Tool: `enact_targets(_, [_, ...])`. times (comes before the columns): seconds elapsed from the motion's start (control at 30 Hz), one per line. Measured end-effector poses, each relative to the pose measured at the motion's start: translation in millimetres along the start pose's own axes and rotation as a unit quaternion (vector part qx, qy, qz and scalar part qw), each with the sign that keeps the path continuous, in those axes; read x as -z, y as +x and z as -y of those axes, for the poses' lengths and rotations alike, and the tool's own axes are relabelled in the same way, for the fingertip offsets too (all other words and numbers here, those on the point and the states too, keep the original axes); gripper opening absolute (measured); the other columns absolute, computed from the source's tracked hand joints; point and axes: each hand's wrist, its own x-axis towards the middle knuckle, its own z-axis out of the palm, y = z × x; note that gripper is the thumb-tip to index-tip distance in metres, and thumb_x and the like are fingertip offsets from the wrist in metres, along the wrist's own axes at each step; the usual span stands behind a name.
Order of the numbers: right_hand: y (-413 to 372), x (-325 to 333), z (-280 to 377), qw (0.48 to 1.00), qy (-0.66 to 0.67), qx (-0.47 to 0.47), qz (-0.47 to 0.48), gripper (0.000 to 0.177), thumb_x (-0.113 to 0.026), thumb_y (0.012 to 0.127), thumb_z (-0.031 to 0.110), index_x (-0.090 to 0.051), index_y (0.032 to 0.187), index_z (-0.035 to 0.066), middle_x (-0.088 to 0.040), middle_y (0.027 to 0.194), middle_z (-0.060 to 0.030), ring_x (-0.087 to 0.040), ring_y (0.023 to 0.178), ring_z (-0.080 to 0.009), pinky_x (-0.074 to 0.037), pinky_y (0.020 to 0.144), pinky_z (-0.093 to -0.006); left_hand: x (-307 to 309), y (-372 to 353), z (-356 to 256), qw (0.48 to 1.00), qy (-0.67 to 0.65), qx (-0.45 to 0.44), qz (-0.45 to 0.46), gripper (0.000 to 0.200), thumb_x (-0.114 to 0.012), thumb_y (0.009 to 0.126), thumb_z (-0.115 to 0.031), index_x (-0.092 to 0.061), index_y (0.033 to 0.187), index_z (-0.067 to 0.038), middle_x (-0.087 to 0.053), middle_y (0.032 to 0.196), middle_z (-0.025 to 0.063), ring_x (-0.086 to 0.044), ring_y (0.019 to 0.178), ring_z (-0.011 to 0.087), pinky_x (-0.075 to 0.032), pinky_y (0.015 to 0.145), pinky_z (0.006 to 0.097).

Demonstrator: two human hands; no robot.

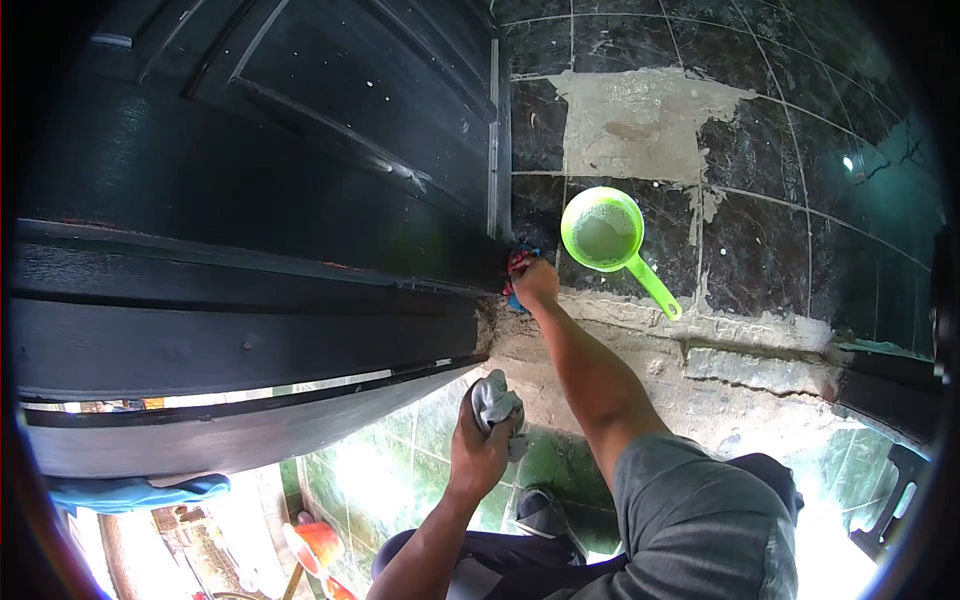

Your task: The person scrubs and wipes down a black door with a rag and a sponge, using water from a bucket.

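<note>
My right hand [537, 284] is closed round a red and blue cloth [519, 262], pressing it at the lower corner of the dark door [300, 180], where door and floor meet. Part of that cloth is hidden under my fingers. Lower down, my left hand [480, 455] grips a bunched grey-white cloth [493, 402] held up off the floor. A bright green dipper [655, 285] with cloudy, foamy liquid in it stands on the dark tiles, just right of my right hand, its handle pointing toward me.
Dark floor tiles [760, 240] surround a bare cement patch [630, 125]. A rough, broken threshold [640, 350] runs across the doorway. Behind it are green tiles [560, 460] and my shoe [545, 515]. At lower left are a blue cloth [140, 491] and an orange-and-white object [315, 545].
</note>
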Motion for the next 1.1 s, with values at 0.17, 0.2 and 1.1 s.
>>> enact_targets(0.17, [-3,9,-3,0.997,0.077,0.003,0.018,0.017,-0.080,0.083,0.026,-0.080,0.090,0.011,-0.076,0.094,-0.0178,-0.074,0.090,-0.0382,-0.058,0.081,-0.0468,-4,-2,-11,1.000,-0.003,-0.013,0.009,0.061,-0.068,0.094,-0.014,-0.046,0.148,0.000,-0.067,0.124,0.0195,-0.067,0.114,0.0250,-0.053,0.098,0.0383])
enact_targets(0.2, [-3,7,-1,0.997,0.068,-0.013,0.018,0.018,-0.082,0.082,0.027,-0.081,0.091,0.011,-0.076,0.095,-0.0181,-0.074,0.090,-0.0386,-0.058,0.082,-0.0463,-4,-4,-13,1.000,0.009,-0.019,0.008,0.060,-0.068,0.094,-0.014,-0.046,0.148,0.000,-0.067,0.124,0.0193,-0.067,0.113,0.0247,-0.053,0.098,0.0381])
enact_targets(1.1, [-9,10,-1,0.995,0.092,-0.006,0.033,0.022,-0.078,0.086,0.031,-0.080,0.094,0.011,-0.077,0.095,-0.0175,-0.074,0.089,-0.0391,-0.058,0.080,-0.0480,-7,-3,-18,0.999,0.028,-0.022,-0.003,0.063,-0.071,0.093,-0.013,-0.045,0.149,-0.001,-0.068,0.122,0.0198,-0.068,0.112,0.0251,-0.054,0.097,0.0374])
